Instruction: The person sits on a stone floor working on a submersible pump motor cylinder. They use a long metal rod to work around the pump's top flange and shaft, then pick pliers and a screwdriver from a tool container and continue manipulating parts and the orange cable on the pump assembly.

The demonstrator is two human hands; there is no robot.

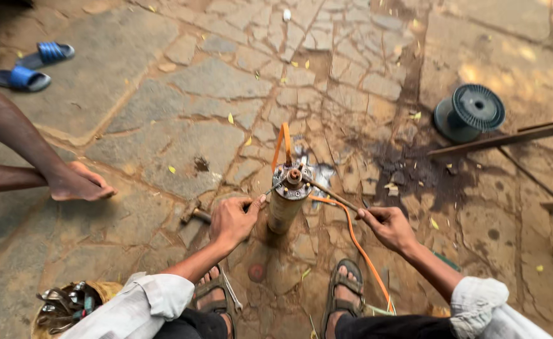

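Observation:
An upright metal cylinder, a pump motor, stands on the stone floor between my feet, its bolted top flange facing up. My left hand pinches a thin metal piece against the flange's left edge. My right hand grips a long metal rod whose tip rests on the flange. An orange cable runs from the cylinder's top and trails down past my right foot.
A hammer lies just left of my left hand and a wrench lies by my left foot. A basket of tools sits bottom left. Another person's bare foot, blue sandals, a green spool and metal bars surround the spot.

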